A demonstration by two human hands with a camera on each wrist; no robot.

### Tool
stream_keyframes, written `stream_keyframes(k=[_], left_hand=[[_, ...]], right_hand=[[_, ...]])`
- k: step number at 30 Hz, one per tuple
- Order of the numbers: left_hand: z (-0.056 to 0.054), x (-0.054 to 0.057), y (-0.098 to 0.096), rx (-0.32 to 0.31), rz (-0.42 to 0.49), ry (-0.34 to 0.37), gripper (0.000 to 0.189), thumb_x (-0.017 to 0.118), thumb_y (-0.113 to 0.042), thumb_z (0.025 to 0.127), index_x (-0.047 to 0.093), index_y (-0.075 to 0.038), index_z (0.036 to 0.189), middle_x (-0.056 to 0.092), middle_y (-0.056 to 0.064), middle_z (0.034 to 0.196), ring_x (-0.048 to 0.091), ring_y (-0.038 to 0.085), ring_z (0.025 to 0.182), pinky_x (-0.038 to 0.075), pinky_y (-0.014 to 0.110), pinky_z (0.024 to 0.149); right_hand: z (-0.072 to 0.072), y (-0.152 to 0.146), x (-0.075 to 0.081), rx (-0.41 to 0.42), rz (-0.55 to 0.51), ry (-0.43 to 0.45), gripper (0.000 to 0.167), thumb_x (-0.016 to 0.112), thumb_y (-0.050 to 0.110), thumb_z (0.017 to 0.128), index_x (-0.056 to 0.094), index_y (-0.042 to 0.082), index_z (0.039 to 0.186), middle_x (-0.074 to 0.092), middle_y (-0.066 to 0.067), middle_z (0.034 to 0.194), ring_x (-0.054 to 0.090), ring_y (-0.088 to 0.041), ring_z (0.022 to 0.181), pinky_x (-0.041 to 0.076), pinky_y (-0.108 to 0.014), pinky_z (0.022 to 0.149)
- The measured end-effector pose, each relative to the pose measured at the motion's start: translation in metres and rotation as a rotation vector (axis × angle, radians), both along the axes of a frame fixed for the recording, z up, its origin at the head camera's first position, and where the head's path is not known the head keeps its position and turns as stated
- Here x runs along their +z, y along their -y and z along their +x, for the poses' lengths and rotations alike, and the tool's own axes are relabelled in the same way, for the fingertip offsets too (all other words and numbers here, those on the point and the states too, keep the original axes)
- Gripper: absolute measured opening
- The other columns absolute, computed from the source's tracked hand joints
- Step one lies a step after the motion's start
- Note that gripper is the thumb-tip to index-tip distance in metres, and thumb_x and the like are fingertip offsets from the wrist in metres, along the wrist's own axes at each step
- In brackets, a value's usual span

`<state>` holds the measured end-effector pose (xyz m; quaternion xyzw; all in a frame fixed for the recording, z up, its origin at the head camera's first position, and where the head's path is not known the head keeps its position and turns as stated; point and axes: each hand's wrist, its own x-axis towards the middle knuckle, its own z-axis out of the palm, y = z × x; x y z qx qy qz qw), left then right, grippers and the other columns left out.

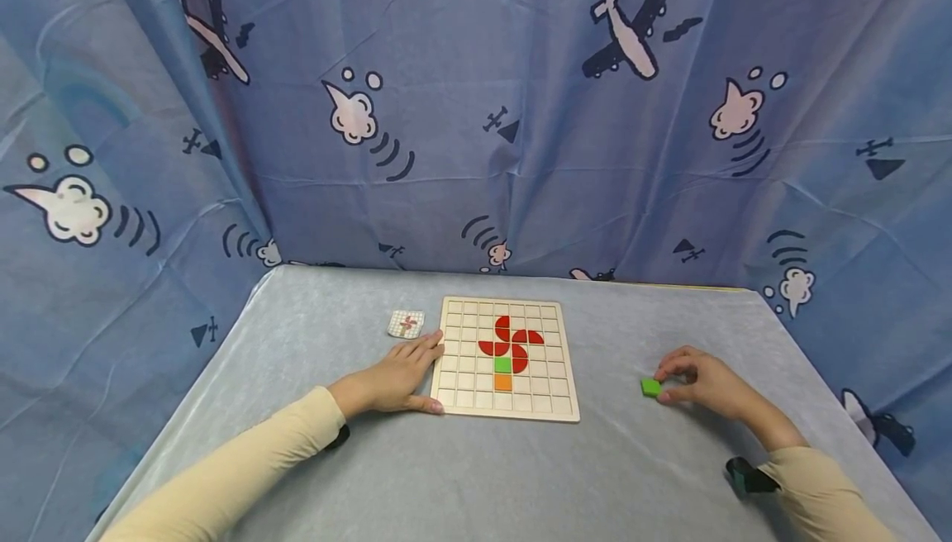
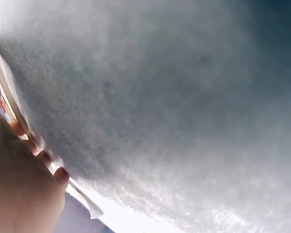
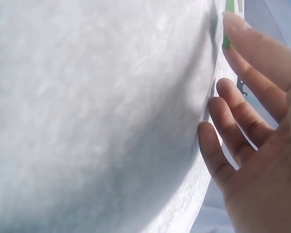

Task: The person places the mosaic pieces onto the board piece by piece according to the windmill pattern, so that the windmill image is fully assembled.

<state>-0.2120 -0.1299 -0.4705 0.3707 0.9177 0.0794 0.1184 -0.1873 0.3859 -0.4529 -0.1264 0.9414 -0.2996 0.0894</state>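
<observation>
A square wooden grid board (image 1: 461, 403) lies on the table. Red rounded pieces (image 1: 502, 328) form a pinwheel on it, with a green square (image 1: 502, 365) and an orange square (image 1: 503, 382) in line below. My left hand (image 1: 394, 373) rests at the board's left edge, fingers extended and thumb near the lower left corner. Well to the right of the board, my right hand (image 1: 710, 385) pinches a green square tile (image 1: 650, 387) between thumb and index finger. Its other fingers are loosely bent in the right wrist view. Whether the tile touches the cloth I cannot tell.
A small card (image 1: 406, 324) printed with a grid and pinwheel lies beyond my left hand, left of the board. Grey cloth (image 1: 521, 476) covers the table. Blue patterned curtains (image 1: 446, 112) hang behind it and at both sides.
</observation>
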Motion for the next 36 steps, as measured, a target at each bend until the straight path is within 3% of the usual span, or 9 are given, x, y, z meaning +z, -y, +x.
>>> stream_keyframes(k=[10, 21, 28, 36], left_hand=[[0.002, 0.004, -0.001, -0.014, 0.01, -0.016, 0.099, 0.054, -0.066, 0.089, 0.022, -0.001, 0.155, 0.01, 0.021, 0.166, 0.018, 0.038, 0.153, 0.022, 0.055, 0.122], [-0.001, -0.004, 0.0, 0.017, 0.0, 0.003, 0.102, 0.051, -0.071, 0.088, 0.018, -0.004, 0.157, 0.005, 0.015, 0.168, 0.012, 0.033, 0.156, 0.019, 0.054, 0.123], [0.0, -0.001, -0.001, 0.016, 0.001, 0.004, 0.101, 0.052, -0.07, 0.088, 0.019, -0.003, 0.157, 0.006, 0.016, 0.168, 0.012, 0.034, 0.156, 0.02, 0.054, 0.123], [0.001, -0.001, 0.0, 0.01, 0.009, 0.0, 0.101, 0.052, -0.069, 0.089, 0.019, -0.003, 0.157, 0.007, 0.018, 0.167, 0.013, 0.035, 0.155, 0.02, 0.054, 0.123]], right_hand=[[0.003, 0.016, -0.001, 0.032, -0.056, -0.135, 0.022, 0.085, 0.027, 0.076, 0.075, 0.017, 0.093, 0.066, -0.003, 0.1, 0.056, 0.001, 0.089, 0.051, -0.023, 0.073], [0.009, 0.05, -0.005, 0.007, -0.077, -0.149, 0.024, 0.085, 0.028, 0.076, 0.076, 0.019, 0.096, 0.067, -0.001, 0.101, 0.06, -0.008, 0.09, 0.05, -0.022, 0.072], [0.012, 0.074, -0.009, -0.006, -0.116, -0.188, 0.023, 0.086, 0.026, 0.076, 0.076, 0.02, 0.096, 0.068, 0.0, 0.101, 0.061, -0.012, 0.089, 0.05, -0.022, 0.07], [0.019, 0.106, -0.008, -0.011, -0.213, -0.144, 0.024, 0.085, 0.022, 0.077, 0.076, 0.016, 0.098, 0.068, -0.003, 0.099, 0.062, -0.016, 0.085, 0.05, -0.022, 0.068]])
